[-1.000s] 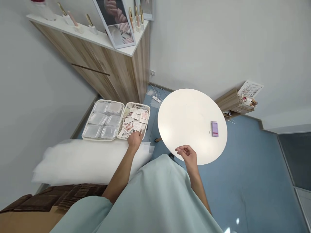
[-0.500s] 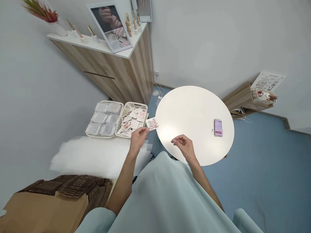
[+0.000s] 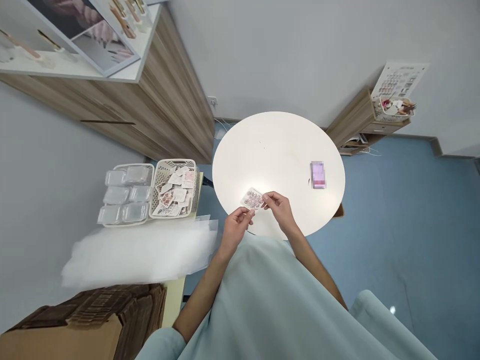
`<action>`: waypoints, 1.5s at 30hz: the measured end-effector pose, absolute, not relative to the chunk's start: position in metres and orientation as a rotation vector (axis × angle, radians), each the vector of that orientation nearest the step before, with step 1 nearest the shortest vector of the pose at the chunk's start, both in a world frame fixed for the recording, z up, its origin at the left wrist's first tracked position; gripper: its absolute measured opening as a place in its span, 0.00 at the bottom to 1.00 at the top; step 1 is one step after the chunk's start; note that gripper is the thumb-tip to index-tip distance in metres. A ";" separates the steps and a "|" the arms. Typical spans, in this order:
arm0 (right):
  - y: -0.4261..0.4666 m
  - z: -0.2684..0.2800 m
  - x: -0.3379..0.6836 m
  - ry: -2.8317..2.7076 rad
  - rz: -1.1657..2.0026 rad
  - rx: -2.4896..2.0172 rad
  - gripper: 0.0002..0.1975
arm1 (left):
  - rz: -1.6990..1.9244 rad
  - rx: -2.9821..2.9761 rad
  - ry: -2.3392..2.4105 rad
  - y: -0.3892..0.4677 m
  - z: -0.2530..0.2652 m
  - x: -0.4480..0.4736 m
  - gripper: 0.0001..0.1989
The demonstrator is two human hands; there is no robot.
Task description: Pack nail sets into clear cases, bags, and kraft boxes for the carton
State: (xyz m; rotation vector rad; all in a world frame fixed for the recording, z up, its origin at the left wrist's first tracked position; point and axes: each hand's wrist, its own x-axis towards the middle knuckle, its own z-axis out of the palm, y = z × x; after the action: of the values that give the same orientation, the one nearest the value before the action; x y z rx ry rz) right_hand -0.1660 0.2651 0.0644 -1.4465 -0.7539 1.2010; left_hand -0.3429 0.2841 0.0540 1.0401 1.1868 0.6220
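Observation:
Above the near edge of the white round table [image 3: 285, 140] is a small pale card of press-on nails [image 3: 252, 199], with several shiny pinkish nails on it. My left hand [image 3: 235, 227] pinches its lower edge between thumb and fingers. At the card's right edge, the thumb and fingertips of my right hand [image 3: 279, 209] are closed on it too. A pink and purple packet [image 3: 318, 175], blurred out in part, lies on the right side of the table.
To the left stand a white basket [image 3: 159, 176] of similar cards and a basket of clear plastic boxes [image 3: 137, 195]. Nearer are translucent sheets [image 3: 138, 255] and stacked flat cardboard [image 3: 63, 337]. A wooden cabinet [image 3: 180, 100] rises behind; a low shelf [image 3: 360, 120] stands at the back right.
My left hand has carried the card rightward, from beside the basket to over the table. The right hand, which held no card before, now grips its right edge. The view has turned slightly right.

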 end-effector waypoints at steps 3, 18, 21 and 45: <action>0.264 0.066 -0.152 -0.789 1.231 -1.423 0.19 | 0.552 0.883 0.997 0.286 0.059 -0.339 0.29; 0.264 0.077 -0.158 -0.850 0.984 -1.559 0.17 | 0.495 0.656 0.879 0.286 0.057 -0.338 0.34; 0.263 0.083 -0.171 -0.861 0.947 -1.610 0.17 | 0.563 0.742 0.954 0.285 0.054 -0.343 0.30; 0.261 0.082 -0.193 -0.761 0.983 -1.663 0.13 | 0.860 0.867 1.187 0.292 0.058 -0.374 0.22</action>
State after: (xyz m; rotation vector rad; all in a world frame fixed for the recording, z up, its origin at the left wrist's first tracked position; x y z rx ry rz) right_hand -0.1931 0.2612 0.0822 -1.6633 -0.7614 0.9827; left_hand -0.3736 0.2920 0.0578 0.8673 1.1869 0.8601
